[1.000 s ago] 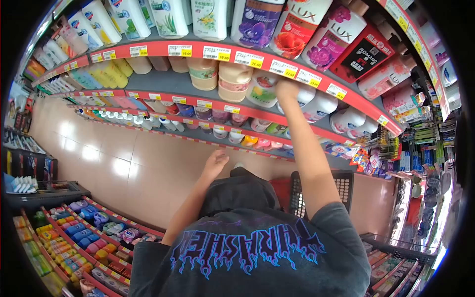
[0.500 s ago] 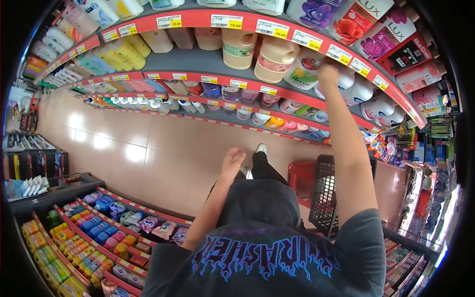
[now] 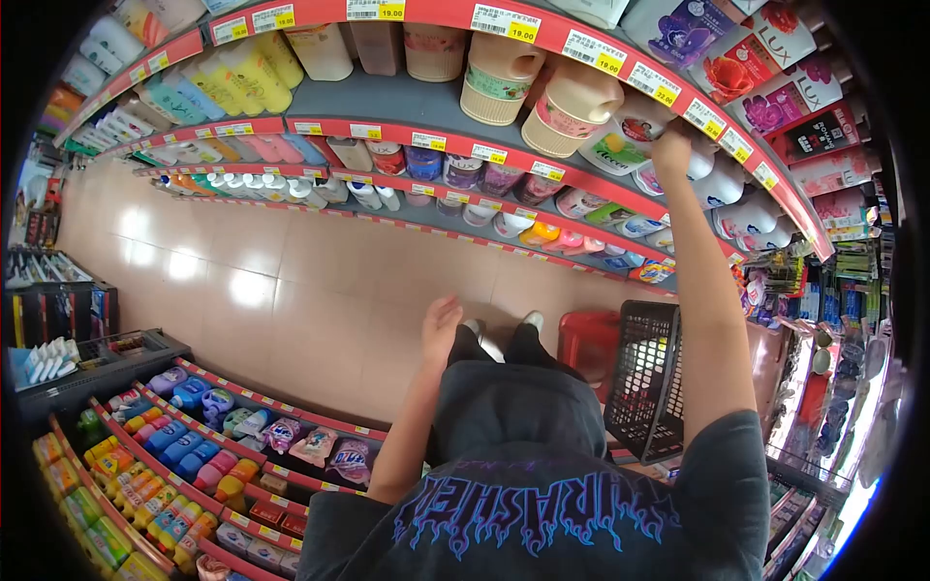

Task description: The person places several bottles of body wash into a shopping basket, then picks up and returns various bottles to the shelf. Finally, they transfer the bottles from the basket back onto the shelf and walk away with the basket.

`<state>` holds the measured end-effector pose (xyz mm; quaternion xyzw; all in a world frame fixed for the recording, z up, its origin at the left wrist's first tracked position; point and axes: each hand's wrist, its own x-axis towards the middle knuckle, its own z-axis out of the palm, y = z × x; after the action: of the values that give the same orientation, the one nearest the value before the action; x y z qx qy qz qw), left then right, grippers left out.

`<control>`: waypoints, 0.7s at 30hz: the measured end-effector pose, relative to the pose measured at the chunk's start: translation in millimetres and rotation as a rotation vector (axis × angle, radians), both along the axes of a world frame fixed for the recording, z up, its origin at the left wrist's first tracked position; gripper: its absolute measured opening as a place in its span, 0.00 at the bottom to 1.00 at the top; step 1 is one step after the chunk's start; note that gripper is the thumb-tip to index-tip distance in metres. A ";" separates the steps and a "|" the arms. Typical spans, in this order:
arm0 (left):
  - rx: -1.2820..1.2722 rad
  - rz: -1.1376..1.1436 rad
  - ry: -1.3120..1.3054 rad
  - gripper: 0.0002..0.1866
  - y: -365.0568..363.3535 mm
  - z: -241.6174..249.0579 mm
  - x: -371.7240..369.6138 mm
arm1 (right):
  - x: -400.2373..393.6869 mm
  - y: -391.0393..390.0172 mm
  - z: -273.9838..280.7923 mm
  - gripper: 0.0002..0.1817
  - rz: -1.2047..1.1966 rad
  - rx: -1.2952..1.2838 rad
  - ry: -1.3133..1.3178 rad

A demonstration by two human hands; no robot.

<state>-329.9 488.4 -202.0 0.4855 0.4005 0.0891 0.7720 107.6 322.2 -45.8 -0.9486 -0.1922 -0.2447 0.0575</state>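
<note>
My right hand (image 3: 670, 155) reaches into the upper shelf, at the tops of white bottles (image 3: 699, 163). Its fingers are turned away from view, so their grip cannot be made out. Just left of it stands a white bottle with a green and red label (image 3: 625, 143). Further left are two cream jugs with moulded handles, one with a pink label (image 3: 567, 114) and one with a green label (image 3: 496, 82). My left hand (image 3: 443, 324) hangs over the aisle in front of my body, fingers apart and loosely bent, holding nothing.
A black basket (image 3: 639, 373) stands to my right beside a red plastic object (image 3: 586, 339). Red price rails (image 3: 542, 37) edge the curved shelves. Behind my left side is a low shelf of bottles and packs (image 3: 194, 450). Tiled floor (image 3: 320, 261) runs along the aisle.
The view has shifted, and the shelf goods appear further right. My right hand stays by the same white bottles. My legs have moved, and both shoes now show close together.
</note>
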 end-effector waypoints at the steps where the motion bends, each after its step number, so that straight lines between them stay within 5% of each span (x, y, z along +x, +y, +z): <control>1: 0.003 0.013 0.001 0.17 -1.0 -3.3 -3.8 | -3.5 0.9 4.7 0.22 -0.026 0.030 0.083; 3: 0.010 0.036 0.005 0.17 -4.3 -9.3 -10.2 | -16.0 3.8 13.8 0.22 -0.079 0.093 0.250; 12: -0.029 -0.114 0.030 0.20 -30.6 -11.0 -11.4 | -49.5 -4.4 10.6 0.20 -0.006 0.097 0.034; 21: 0.004 -0.181 0.034 0.16 -43.9 -1.8 -22.9 | -68.8 -6.1 27.3 0.15 -0.109 0.166 0.191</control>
<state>-352.8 444.5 -203.8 0.5228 0.3678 0.0113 0.7690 38.8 316.2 -18.5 -0.9686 -0.1129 -0.1713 0.1404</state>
